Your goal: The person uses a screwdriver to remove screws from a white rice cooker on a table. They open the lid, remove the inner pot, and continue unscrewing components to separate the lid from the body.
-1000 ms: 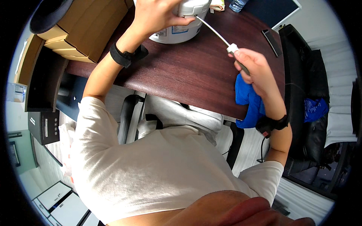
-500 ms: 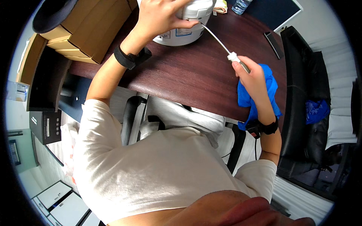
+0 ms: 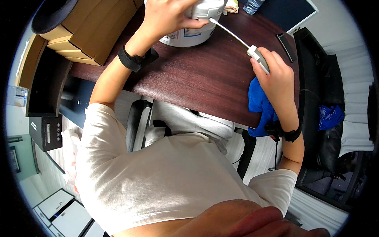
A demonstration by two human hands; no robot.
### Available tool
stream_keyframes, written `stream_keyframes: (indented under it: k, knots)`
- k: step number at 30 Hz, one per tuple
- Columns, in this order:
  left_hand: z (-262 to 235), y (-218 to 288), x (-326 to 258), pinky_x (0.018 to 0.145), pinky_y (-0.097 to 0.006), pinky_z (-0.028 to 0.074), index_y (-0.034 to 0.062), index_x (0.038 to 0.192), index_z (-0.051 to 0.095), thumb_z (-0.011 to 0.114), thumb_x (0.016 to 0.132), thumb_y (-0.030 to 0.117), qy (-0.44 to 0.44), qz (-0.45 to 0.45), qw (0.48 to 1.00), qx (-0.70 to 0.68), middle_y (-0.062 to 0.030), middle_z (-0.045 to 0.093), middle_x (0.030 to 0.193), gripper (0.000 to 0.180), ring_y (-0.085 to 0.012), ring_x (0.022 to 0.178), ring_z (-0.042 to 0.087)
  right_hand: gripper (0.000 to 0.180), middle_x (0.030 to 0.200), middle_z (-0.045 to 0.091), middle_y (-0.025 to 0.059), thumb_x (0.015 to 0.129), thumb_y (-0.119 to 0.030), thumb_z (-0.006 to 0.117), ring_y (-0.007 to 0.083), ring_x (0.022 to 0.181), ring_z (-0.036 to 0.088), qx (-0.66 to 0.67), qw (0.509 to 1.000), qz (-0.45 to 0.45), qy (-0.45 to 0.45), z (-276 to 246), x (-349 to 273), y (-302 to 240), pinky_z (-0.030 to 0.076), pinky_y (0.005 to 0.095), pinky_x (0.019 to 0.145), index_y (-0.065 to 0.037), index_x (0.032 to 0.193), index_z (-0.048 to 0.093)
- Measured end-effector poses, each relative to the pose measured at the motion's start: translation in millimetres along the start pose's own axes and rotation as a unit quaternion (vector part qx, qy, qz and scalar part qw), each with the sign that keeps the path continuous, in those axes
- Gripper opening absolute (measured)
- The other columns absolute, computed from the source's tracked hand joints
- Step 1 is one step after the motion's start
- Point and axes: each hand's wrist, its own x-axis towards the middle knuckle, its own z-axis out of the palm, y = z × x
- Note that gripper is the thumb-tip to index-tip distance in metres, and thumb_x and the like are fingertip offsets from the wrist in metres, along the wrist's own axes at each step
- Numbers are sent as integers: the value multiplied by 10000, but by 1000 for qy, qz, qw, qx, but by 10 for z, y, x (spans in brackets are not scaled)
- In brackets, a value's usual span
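A white rice cooker [image 3: 189, 33] stands on the dark wooden desk [image 3: 197, 75] at the far side. My left hand [image 3: 167, 15] rests on top of it, fingers curled over its lid. My right hand [image 3: 274, 73] grips the grey plug [image 3: 258, 57] of the cooker's white cord [image 3: 231, 33], which runs taut from the pot to the plug. A blue cloth [image 3: 258, 106] lies under my right wrist at the desk's near edge. Both wrists wear black bands.
Cardboard boxes [image 3: 85, 29] sit at the desk's left end. A dark phone [image 3: 287, 41] and a dark pad lie at the far right, with a bottle [image 3: 252, 6] behind. A black chair [image 3: 327, 118] stands to the right, a small cabinet [image 3: 45, 130] to the left.
My right hand has lifted off the blue cloth and moved slightly forward with the plug. My left hand stays on the cooker's lid.
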Motion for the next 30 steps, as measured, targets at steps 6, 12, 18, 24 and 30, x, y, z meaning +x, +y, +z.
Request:
stream_keyframes:
  k: [6, 12, 18, 24, 30]
  knots:
    - [-4, 4, 2, 830, -403, 491, 184, 1295, 616, 758, 643, 592, 3, 0, 1000, 4, -198, 593, 1287, 783, -279, 879, 644, 222, 870, 681, 170, 866, -171, 714, 333, 738, 685, 107, 994, 30, 5, 79, -52, -5, 536, 377, 623, -22, 1022, 661]
    - [-16, -2, 4, 836, -403, 491, 186, 1298, 614, 741, 639, 620, -5, 0, 1000, 7, -201, 589, 1294, 800, -281, 853, 640, 205, 866, 683, 178, 890, -161, 695, 315, 743, 689, 154, 987, 49, -12, 89, -64, -40, 527, 354, 628, -10, 1024, 656]
    - [-2, -4, -4, 833, -395, 490, 185, 1299, 614, 736, 635, 629, 1, 1, 1000, 9, -202, 585, 1302, 808, -272, 842, 636, 206, 866, 684, 181, 901, -157, 684, 306, 748, 691, 189, 978, 80, -26, 132, -103, -45, 524, 342, 640, 6, 1023, 652]
    - [-4, -5, -12, 838, -391, 490, 186, 1314, 607, 735, 633, 634, -5, 0, 1000, 6, -204, 572, 1322, 825, -274, 850, 637, 204, 864, 686, 181, 914, -163, 672, 289, 750, 696, 206, 973, 97, -37, 191, -112, -2, 523, 336, 646, 10, 1020, 655]
    - [-4, -15, -16, 838, -398, 489, 183, 1315, 608, 739, 630, 631, -2, 2, 1000, 2, -213, 576, 1320, 828, -278, 856, 640, 236, 821, 679, 104, 940, -199, 657, 161, 707, 652, 270, 947, 152, -82, 246, -99, 170, 497, 291, 630, 14, 1044, 665]
